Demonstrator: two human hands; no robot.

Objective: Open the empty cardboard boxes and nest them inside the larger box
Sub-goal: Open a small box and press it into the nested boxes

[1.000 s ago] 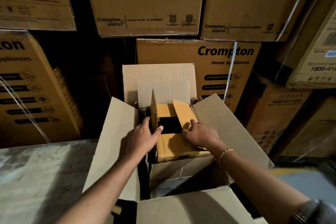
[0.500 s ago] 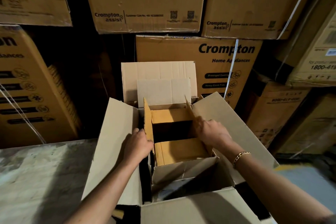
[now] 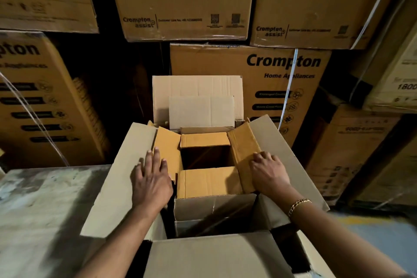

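Note:
A large pale cardboard box (image 3: 117, 178) stands open in front of me, its four flaps spread outward. Inside it sits a grey middle box (image 3: 212, 210), and inside that a small orange-brown box (image 3: 207, 181) with its flaps folded open and a dark hollow in the middle. My left hand (image 3: 151, 180) lies flat, fingers spread, on the small box's left flap, pressing it outward. Over on the small box's right flap rests my right hand (image 3: 268, 170) with its fingers curled, pushing the flap down.
Stacked Crompton cartons (image 3: 282, 67) form a wall right behind the open box and on both sides. A worn grey surface (image 3: 40, 210) lies to the left. Bare floor with a yellow line (image 3: 361, 221) shows at the right.
The small box's left and right flaps have gone from upright to folded outward. Both hands moved apart and now press flat on those flaps.

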